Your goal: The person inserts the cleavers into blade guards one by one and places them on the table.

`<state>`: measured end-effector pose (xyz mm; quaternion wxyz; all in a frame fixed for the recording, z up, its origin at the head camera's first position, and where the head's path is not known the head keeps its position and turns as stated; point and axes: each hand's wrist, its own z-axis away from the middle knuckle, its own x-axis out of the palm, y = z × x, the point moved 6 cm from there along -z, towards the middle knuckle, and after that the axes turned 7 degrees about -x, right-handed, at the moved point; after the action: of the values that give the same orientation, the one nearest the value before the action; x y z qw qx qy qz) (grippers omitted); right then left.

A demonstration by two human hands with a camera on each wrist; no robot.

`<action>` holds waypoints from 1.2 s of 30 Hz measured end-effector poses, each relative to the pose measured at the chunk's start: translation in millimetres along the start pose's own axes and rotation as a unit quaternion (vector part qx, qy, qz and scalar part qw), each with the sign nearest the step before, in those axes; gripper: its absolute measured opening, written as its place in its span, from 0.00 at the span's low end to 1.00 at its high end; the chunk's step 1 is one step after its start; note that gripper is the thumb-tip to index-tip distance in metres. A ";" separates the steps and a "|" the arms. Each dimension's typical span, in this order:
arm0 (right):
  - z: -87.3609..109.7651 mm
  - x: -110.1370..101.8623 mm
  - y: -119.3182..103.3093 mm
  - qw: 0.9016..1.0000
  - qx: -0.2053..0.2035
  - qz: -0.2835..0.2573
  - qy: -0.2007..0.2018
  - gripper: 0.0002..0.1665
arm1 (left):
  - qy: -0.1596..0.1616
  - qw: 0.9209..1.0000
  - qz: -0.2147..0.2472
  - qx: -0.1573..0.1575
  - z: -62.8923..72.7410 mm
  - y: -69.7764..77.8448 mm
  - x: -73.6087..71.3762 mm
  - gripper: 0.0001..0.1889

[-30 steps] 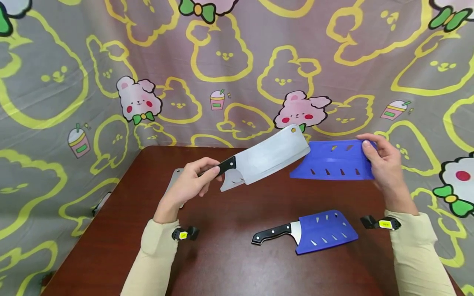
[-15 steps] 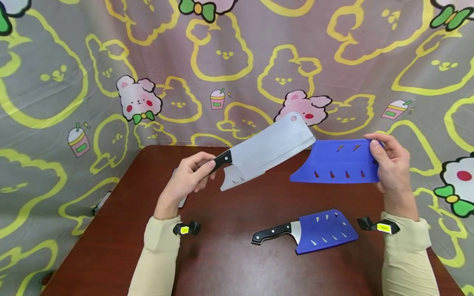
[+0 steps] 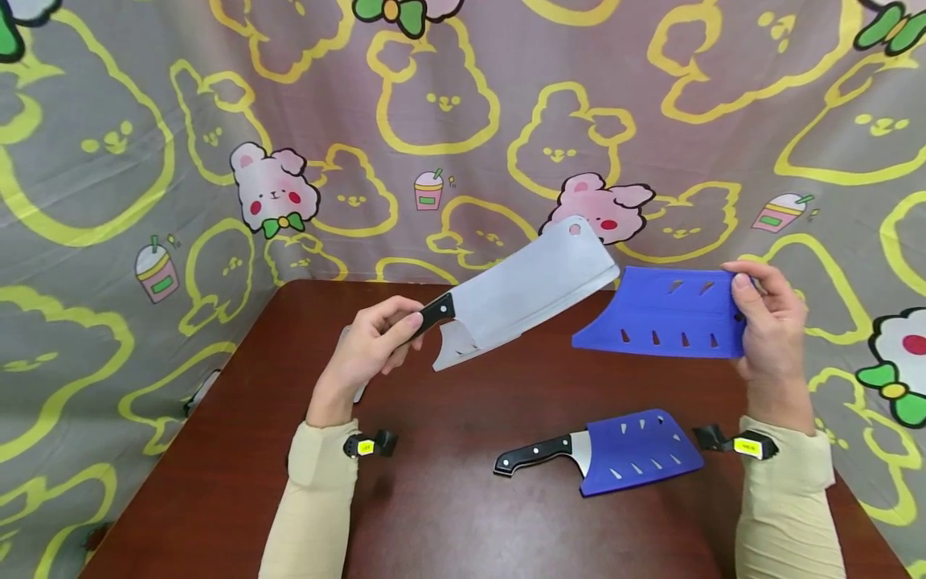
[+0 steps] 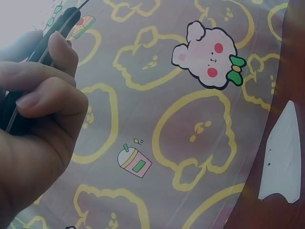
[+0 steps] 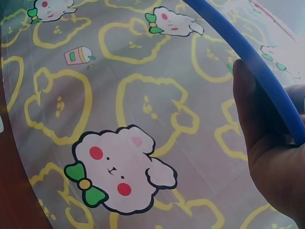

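Observation:
In the head view my left hand (image 3: 376, 342) grips the black handle of a bare cleaver (image 3: 535, 277), its blade tilted up to the right. My right hand (image 3: 777, 330) pinches the far end of a blue blade sheath (image 3: 669, 314) between thumb and fingers. The sheath's wide side faces left, and the blade's front corner is close to it in this view. Whether they touch, I cannot tell. The left wrist view shows fingers curled round the dark handle (image 4: 40, 47); in the right wrist view the blue sheath's edge (image 5: 252, 67) rises past my thumb.
Another cleaver (image 3: 600, 454), covered by a blue sheath, lies on the brown table (image 3: 434, 515). A white slotted sheath (image 3: 452, 346) lies behind the raised blade, partly hidden. Behind my left hand a pale flat piece (image 3: 359, 394) shows slightly. A patterned curtain (image 3: 325, 96) surrounds the table.
The cleaver's blade has swung upward in my left hand, and the blue sheath has shifted slightly right with my right hand. During the last half second both have hardly moved.

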<state>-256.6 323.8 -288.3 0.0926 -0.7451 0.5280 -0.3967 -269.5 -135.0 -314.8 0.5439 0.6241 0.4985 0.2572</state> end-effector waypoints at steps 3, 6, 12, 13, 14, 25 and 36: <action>0.4 0.7 -1.1 1.000 0.001 0.005 -0.003 0.13 | -0.009 1.000 0.008 0.003 -0.5 0.3 2.7 0.08; 2.9 1.8 -1.2 1.000 0.000 0.025 -0.006 0.13 | -0.014 1.000 0.009 0.000 -0.7 0.1 4.5 0.09; 5.2 -0.8 -2.6 0.998 -0.011 0.066 -0.006 0.14 | -0.019 1.000 -0.002 -0.010 -3.4 0.8 7.0 0.10; 4.2 -1.2 -3.0 0.998 -0.012 0.064 -0.006 0.14 | -0.021 1.000 -0.006 -0.011 -3.6 0.9 7.7 0.11; 3.3 -1.4 -3.8 0.997 -0.014 0.071 -0.008 0.14 | -0.025 0.999 -0.013 -0.014 -3.3 1.0 8.5 0.12; -0.3 -5.3 -10.3 0.999 -0.013 0.047 -0.016 0.13 | -0.090 0.991 -0.083 -0.054 5.8 2.0 15.6 0.17; 0.3 -3.6 -16.7 0.997 -0.023 0.058 -0.054 0.12 | -0.146 0.979 -0.122 -0.072 18.1 7.2 15.0 0.18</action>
<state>-245.0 333.9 -280.9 0.1266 -0.7354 0.5736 -0.3380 -245.8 -128.4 -316.4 0.6815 0.5490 0.4661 0.1302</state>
